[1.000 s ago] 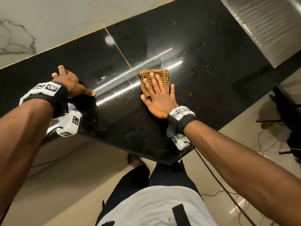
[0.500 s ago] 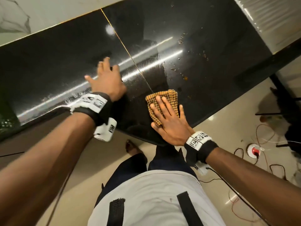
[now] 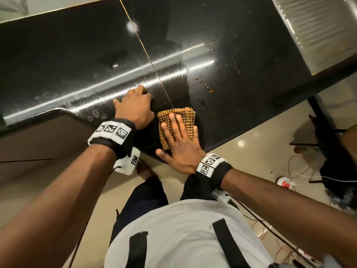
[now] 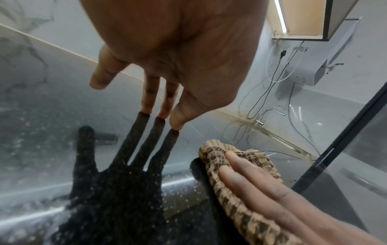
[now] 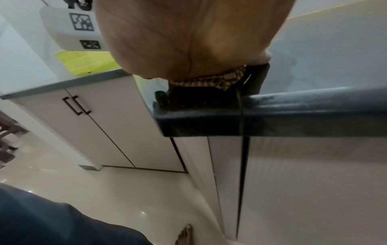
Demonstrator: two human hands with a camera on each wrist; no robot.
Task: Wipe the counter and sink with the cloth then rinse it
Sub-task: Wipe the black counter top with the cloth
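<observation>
Cloth (image 3: pixel 176 122) under the palm, that's the picture: a woven, ribbed rag in tan and brown checks, folded into a rough square, pinned flat to the counter (image 3: pixel 241 78) right at its near edge. Right hand (image 3: pixel 181 146) lies spread on top, fingers straight and together, thumb out to the side on bare stone. From the right wrist view the cloth shows bunched beneath the heel of the hand, just above the counter's squared dark lip. Left hand (image 3: pixel 135 109) sits just beside it, fingers extended with three tips touching the glossy surface, holding nothing; the left wrist view catches their dark reflection in the polish. Counter is black speckled stone, mirror-shiny, with a thin seam (image 3: pixel 152 60) running across it and amber droplets and crumbs (image 3: pixel 211 90) scattered beyond the cloth. Ridged metal draining board (image 3: pixel 316 29) shows at the far right corner.
</observation>
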